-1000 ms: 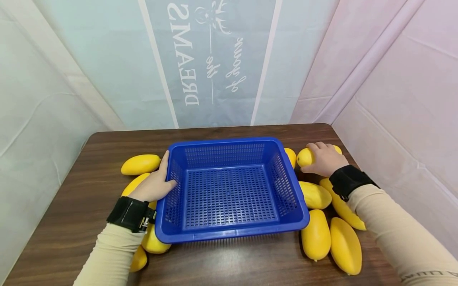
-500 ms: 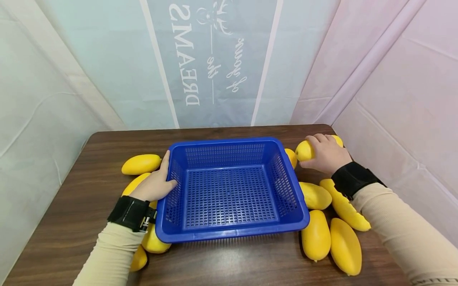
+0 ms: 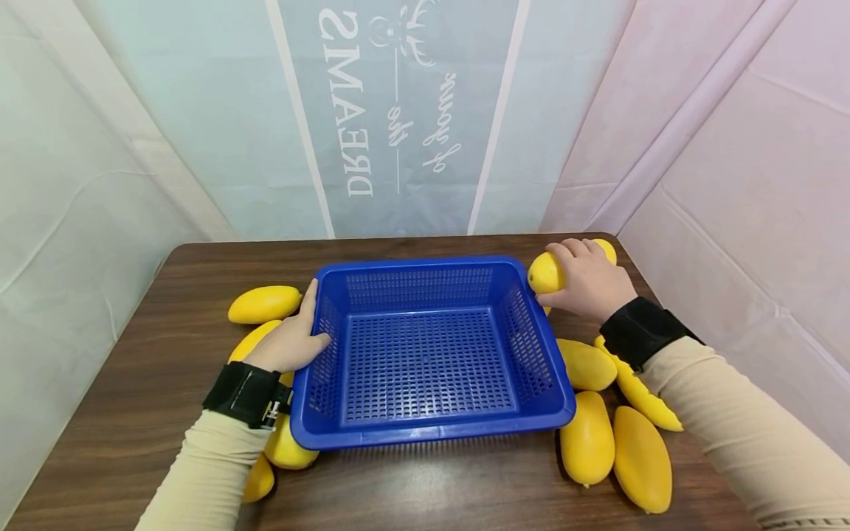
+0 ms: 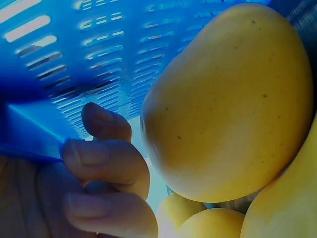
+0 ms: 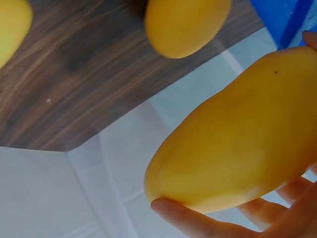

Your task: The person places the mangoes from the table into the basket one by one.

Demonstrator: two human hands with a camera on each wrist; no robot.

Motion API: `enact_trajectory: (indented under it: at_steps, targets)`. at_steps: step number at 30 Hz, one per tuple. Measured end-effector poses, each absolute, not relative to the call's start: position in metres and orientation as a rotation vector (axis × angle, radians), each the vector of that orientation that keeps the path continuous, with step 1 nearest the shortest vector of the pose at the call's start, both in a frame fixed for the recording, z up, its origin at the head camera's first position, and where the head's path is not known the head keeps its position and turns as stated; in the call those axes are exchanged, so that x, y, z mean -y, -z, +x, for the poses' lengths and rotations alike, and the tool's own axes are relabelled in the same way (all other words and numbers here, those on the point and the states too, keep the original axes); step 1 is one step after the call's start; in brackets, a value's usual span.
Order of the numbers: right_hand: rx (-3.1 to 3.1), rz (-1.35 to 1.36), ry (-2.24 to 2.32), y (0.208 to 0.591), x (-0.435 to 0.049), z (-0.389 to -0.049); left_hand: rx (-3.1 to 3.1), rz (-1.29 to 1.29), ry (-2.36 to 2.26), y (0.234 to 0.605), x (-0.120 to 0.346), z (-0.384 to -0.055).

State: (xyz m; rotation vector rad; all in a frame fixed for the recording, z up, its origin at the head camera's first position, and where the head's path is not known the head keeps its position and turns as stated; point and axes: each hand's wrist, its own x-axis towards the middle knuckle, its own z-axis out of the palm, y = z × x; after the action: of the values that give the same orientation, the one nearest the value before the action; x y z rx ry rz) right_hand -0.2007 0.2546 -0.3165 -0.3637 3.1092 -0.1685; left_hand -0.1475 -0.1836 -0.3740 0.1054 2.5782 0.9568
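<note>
Pale sheeting (image 3: 564, 110) backs brown table (image 3: 425, 487); left grip (image 3: 285, 343) pinches basket (image 3: 432, 435), right grip (image 3: 589, 280) wraps yellow fruit (image 3: 547, 273)

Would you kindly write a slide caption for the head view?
The left hand grips a blue basket while the right hand holds a yellow fruit beside it.

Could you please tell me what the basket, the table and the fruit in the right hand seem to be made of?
Basket: likely moulded plastic, glossy blue, with regular slots and highlights.
Table: wood or wood-look laminate, with brown grain and slight sheen.
Fruit: natural or imitation plastic; its smooth, softly shiny yellow surface leaves that open.
</note>
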Motion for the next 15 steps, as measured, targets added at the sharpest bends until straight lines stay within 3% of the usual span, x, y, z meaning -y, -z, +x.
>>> enact_trajectory:
  at_steps: [15]
  targets:
    - [-3.127, -0.668, 0.157, 0.311, -0.206, -0.184, -2.591, 0.103, -0.945, 0.374, 0.183, -0.147]
